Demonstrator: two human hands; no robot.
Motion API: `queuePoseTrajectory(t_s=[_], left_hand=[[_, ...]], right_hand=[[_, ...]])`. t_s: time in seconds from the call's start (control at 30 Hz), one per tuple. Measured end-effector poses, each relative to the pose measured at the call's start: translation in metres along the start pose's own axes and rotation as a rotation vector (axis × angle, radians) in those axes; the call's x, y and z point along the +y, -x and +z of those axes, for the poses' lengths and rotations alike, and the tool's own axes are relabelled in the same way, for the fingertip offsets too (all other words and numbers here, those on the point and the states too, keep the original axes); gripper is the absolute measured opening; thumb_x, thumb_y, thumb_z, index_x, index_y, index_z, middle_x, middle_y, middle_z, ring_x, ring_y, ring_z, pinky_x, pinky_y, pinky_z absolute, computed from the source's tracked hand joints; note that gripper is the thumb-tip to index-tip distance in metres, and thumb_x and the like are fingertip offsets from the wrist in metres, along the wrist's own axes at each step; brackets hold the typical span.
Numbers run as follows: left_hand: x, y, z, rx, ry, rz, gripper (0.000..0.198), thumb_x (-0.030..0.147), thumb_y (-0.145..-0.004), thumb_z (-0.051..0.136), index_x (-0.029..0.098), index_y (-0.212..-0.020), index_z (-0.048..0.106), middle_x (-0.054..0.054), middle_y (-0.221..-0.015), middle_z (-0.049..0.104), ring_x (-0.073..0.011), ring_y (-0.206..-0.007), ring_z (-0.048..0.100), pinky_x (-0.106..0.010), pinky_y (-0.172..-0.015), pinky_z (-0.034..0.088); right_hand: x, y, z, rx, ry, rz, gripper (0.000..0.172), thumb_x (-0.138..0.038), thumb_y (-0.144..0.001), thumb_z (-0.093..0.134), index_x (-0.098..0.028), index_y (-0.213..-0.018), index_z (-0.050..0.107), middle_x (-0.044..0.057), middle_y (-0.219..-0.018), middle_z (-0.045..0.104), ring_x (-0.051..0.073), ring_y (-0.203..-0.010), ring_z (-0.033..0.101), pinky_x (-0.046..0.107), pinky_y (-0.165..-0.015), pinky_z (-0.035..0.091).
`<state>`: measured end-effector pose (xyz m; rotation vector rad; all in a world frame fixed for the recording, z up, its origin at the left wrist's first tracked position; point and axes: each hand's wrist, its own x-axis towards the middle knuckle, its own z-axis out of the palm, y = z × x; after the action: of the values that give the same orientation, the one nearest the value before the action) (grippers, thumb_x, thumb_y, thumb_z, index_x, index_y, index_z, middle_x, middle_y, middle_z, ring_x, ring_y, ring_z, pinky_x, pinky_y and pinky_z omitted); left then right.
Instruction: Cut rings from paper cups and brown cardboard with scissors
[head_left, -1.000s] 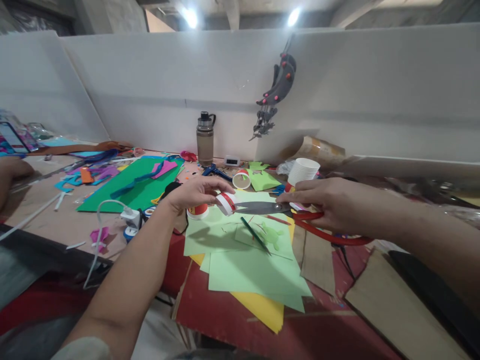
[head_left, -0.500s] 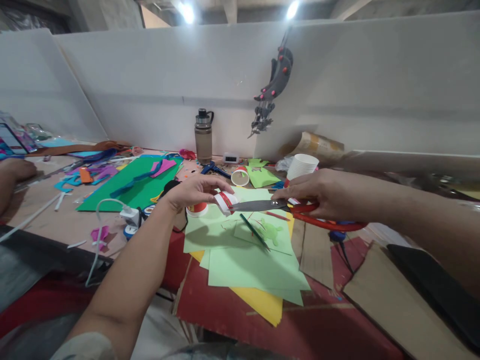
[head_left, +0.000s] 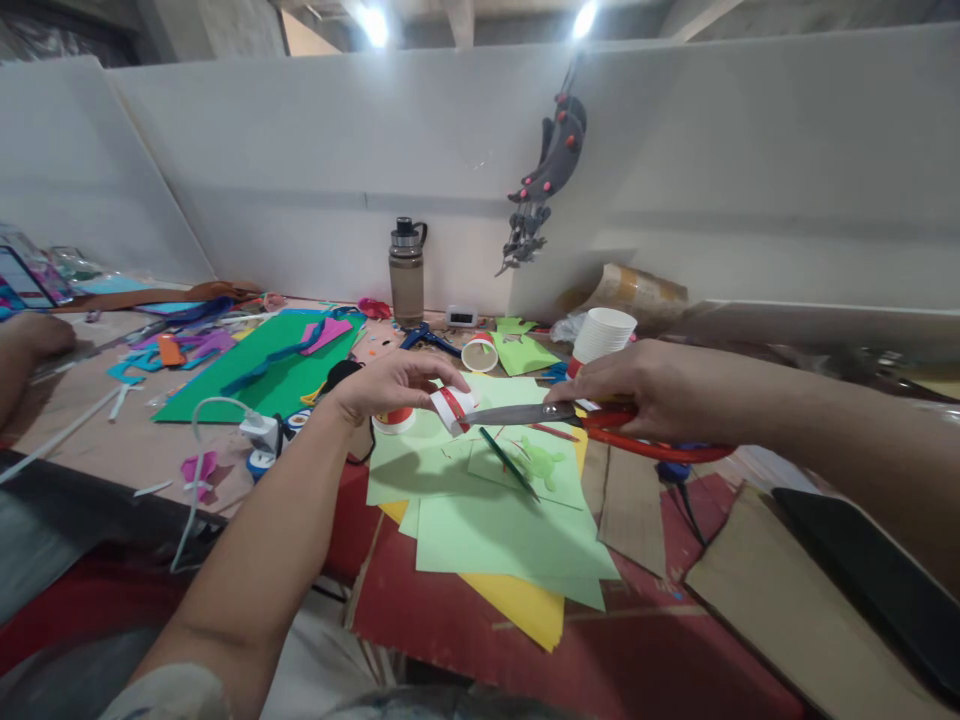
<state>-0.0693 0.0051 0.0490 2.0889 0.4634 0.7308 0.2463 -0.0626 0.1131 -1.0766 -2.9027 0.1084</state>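
Note:
Between thumb and fingers, my left hand (head_left: 401,385) pinches a small white piece of paper cup with a red band (head_left: 454,408). My right hand (head_left: 637,385) is wrapped round the red handles of a pair of scissors (head_left: 521,412). The blades point left, and their tips meet the cup piece; whether they are cutting into it I cannot tell. Below lie light green paper sheets (head_left: 495,545), with a dark green pencil (head_left: 510,463) and a green turtle-shaped cutout (head_left: 541,462) on top. Another red and white cup piece (head_left: 395,420) sits partly behind my left wrist.
A stack of paper cups (head_left: 606,335) stands behind my right hand, and a cut cup (head_left: 480,352) lies near a water bottle (head_left: 407,275). Green board (head_left: 225,385) is at left, cardboard (head_left: 795,610) at right. Another person's hand (head_left: 37,340) rests at far left.
The cup piece has turned slightly in my left hand, its red band now more tilted. The scissors have shifted only a little.

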Motion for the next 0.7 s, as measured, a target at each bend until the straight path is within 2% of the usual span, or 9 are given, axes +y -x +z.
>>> queuePoseTrajectory(t_s=[0.2,0.4,0.6,0.7], left_hand=[[0.0003,-0.0001,0.0007,-0.047,0.047,-0.009,0.025,0.02,-0.076,0.07,0.018,-0.1,0.074,-0.012,-0.104,0.07,-0.0191,-0.09,0.068,-0.027,-0.076,0.054],[0.0012,0.0003,0.0024,-0.06,0.033,-0.025,0.024,0.022,-0.077,0.069,0.018,-0.101,0.074,-0.012,-0.104,0.069,-0.0197,-0.091,0.067,-0.028,-0.077,0.053],[0.0024,0.0002,0.0032,-0.105,-0.026,-0.014,0.027,0.016,-0.079,0.064,0.018,-0.104,0.073,-0.01,-0.106,0.068,-0.0167,-0.089,0.066,-0.024,-0.075,0.052],[0.0033,0.0004,0.0036,-0.1,-0.099,-0.023,0.028,0.014,-0.08,0.06,0.019,-0.105,0.072,-0.009,-0.107,0.068,-0.0154,-0.091,0.065,-0.023,-0.076,0.051]], right_hand=[[-0.0029,-0.0002,-0.0016,-0.035,0.017,0.009,0.043,-0.016,-0.08,0.054,-0.029,-0.119,0.069,0.002,-0.09,0.075,0.017,-0.073,0.064,0.026,-0.063,0.047],[-0.0013,0.0017,0.0005,-0.035,0.032,0.022,0.042,-0.019,-0.08,0.056,-0.032,-0.118,0.069,0.001,-0.09,0.075,0.017,-0.074,0.065,0.026,-0.064,0.046],[-0.0056,0.004,0.0006,-0.026,0.051,0.053,0.04,-0.02,-0.08,0.057,-0.033,-0.116,0.07,0.001,-0.08,0.075,0.016,-0.06,0.062,0.025,-0.054,0.042],[-0.009,0.0039,-0.0009,-0.061,0.048,0.075,0.042,-0.02,-0.08,0.055,-0.032,-0.117,0.07,0.001,-0.08,0.074,0.018,-0.064,0.064,0.025,-0.055,0.042]])
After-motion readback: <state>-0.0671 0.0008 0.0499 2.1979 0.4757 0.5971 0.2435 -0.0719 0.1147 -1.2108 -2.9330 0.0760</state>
